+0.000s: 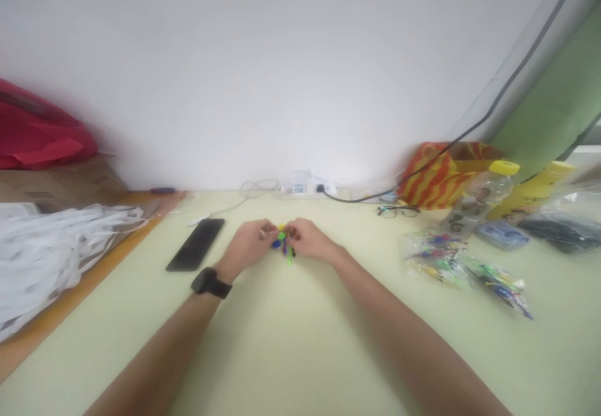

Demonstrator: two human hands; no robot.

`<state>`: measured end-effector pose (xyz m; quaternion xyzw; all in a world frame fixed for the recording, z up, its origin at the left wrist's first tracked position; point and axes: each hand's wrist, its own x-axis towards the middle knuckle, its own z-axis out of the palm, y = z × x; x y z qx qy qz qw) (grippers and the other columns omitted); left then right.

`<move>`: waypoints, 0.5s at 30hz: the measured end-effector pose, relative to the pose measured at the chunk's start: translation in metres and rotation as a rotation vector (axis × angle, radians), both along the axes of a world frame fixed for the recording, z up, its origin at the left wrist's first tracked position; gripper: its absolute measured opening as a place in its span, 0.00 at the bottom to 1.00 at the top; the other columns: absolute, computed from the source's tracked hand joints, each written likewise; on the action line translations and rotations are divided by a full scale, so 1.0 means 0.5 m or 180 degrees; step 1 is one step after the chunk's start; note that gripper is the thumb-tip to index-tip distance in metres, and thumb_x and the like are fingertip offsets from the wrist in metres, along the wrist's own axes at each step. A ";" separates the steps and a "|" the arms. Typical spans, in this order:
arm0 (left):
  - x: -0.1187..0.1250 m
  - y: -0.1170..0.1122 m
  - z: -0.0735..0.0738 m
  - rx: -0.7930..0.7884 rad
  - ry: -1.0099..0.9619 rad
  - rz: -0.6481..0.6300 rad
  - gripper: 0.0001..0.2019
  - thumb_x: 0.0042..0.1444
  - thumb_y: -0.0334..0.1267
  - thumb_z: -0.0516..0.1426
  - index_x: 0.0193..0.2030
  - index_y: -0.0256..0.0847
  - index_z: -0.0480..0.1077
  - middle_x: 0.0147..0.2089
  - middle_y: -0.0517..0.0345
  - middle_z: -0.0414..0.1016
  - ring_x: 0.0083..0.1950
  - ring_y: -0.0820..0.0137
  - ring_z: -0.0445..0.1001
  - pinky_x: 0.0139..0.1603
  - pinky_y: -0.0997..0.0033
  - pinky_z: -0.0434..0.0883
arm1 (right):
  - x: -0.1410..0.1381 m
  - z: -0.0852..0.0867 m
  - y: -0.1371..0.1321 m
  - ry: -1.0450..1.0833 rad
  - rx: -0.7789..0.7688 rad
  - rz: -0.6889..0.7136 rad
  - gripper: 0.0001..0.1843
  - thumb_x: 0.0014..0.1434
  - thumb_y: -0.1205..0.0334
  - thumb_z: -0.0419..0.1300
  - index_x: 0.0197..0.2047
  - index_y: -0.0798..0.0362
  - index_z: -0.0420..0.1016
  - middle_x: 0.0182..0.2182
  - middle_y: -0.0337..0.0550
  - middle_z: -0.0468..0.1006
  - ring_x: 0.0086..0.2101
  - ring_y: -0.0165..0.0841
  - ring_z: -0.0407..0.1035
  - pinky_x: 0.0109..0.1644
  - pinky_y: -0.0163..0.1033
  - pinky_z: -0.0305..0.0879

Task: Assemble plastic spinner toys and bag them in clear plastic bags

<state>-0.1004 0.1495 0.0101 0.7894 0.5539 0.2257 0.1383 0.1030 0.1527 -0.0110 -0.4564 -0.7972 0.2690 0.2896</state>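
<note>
At the middle of the table, a small plastic toy (282,238) in yellow, green and blue sits between my two hands. My left hand (248,244), with a black watch (211,282) at its wrist, has its fingers closed on the left side of the toy. From the right, my right hand (307,239) pinches the toy's other side. A light green part (289,257) hangs below the fingers, beside dark slim parts. Blur and the fingertips hide how the parts join.
A black phone (196,245) lies left of my hands. White straps (56,259) are heaped at far left. Clear bags of coloured plastic parts (436,256), glasses (398,211) and a yellow-capped bottle (483,200) are on the right. A power strip (300,188) sits by the wall.
</note>
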 end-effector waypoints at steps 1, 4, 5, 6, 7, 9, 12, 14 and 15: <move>0.001 0.001 -0.006 -0.0003 -0.0043 0.0060 0.17 0.61 0.52 0.56 0.42 0.42 0.78 0.37 0.53 0.83 0.35 0.63 0.79 0.39 0.66 0.71 | 0.000 0.000 0.000 -0.0004 0.0010 0.0006 0.13 0.57 0.74 0.60 0.43 0.56 0.80 0.39 0.45 0.76 0.36 0.30 0.70 0.41 0.33 0.65; -0.001 0.008 -0.016 -0.0142 -0.0195 0.0142 0.17 0.60 0.53 0.57 0.41 0.41 0.78 0.36 0.53 0.83 0.33 0.63 0.79 0.38 0.66 0.71 | 0.000 -0.001 -0.001 -0.0005 0.0033 0.0007 0.13 0.57 0.74 0.60 0.44 0.56 0.80 0.39 0.45 0.75 0.36 0.31 0.70 0.41 0.33 0.65; -0.003 0.010 -0.017 -0.0206 -0.0243 0.0138 0.17 0.59 0.53 0.58 0.40 0.41 0.78 0.37 0.53 0.83 0.34 0.62 0.79 0.38 0.66 0.72 | 0.000 -0.001 -0.001 -0.0002 0.0038 0.0001 0.13 0.57 0.74 0.60 0.44 0.56 0.80 0.39 0.45 0.75 0.36 0.31 0.70 0.41 0.33 0.65; -0.005 0.012 -0.017 -0.0254 -0.0282 0.0143 0.17 0.58 0.53 0.58 0.40 0.41 0.78 0.38 0.53 0.84 0.34 0.62 0.80 0.37 0.66 0.72 | 0.000 -0.002 0.000 0.0002 0.0041 -0.0009 0.12 0.57 0.74 0.60 0.44 0.56 0.79 0.39 0.44 0.75 0.36 0.31 0.70 0.41 0.33 0.65; -0.006 0.013 -0.015 -0.0282 -0.0311 0.0167 0.18 0.58 0.54 0.59 0.41 0.41 0.77 0.40 0.52 0.83 0.35 0.62 0.80 0.37 0.67 0.72 | -0.001 -0.003 0.000 0.0009 0.0042 -0.0022 0.13 0.57 0.74 0.60 0.44 0.56 0.79 0.39 0.44 0.75 0.36 0.31 0.69 0.41 0.33 0.64; -0.009 0.015 -0.008 -0.0298 -0.0378 0.0251 0.20 0.58 0.55 0.58 0.45 0.41 0.76 0.43 0.50 0.83 0.36 0.63 0.80 0.37 0.67 0.73 | -0.001 -0.005 0.001 0.0030 0.0035 -0.0051 0.13 0.56 0.74 0.60 0.45 0.56 0.78 0.39 0.44 0.75 0.37 0.31 0.69 0.41 0.34 0.64; -0.021 0.014 0.007 -0.0452 -0.0440 0.0158 0.25 0.59 0.56 0.56 0.55 0.40 0.72 0.50 0.48 0.80 0.38 0.64 0.81 0.41 0.66 0.76 | -0.004 -0.011 0.003 0.0084 0.0006 -0.0074 0.13 0.57 0.74 0.60 0.46 0.56 0.77 0.39 0.44 0.75 0.36 0.30 0.69 0.40 0.33 0.65; -0.035 0.013 0.016 -0.0659 -0.0433 -0.0142 0.30 0.58 0.58 0.58 0.61 0.42 0.70 0.56 0.47 0.77 0.43 0.63 0.81 0.46 0.64 0.77 | -0.007 -0.015 0.005 0.0127 -0.0024 -0.0054 0.13 0.57 0.74 0.60 0.45 0.55 0.76 0.39 0.43 0.75 0.35 0.29 0.69 0.40 0.33 0.65; -0.043 0.012 0.019 -0.0745 -0.0421 -0.0298 0.33 0.56 0.58 0.60 0.64 0.43 0.68 0.58 0.46 0.75 0.45 0.62 0.80 0.48 0.63 0.77 | -0.008 -0.017 0.006 0.0148 -0.0036 -0.0037 0.13 0.57 0.74 0.59 0.45 0.55 0.76 0.38 0.42 0.75 0.34 0.29 0.70 0.39 0.33 0.65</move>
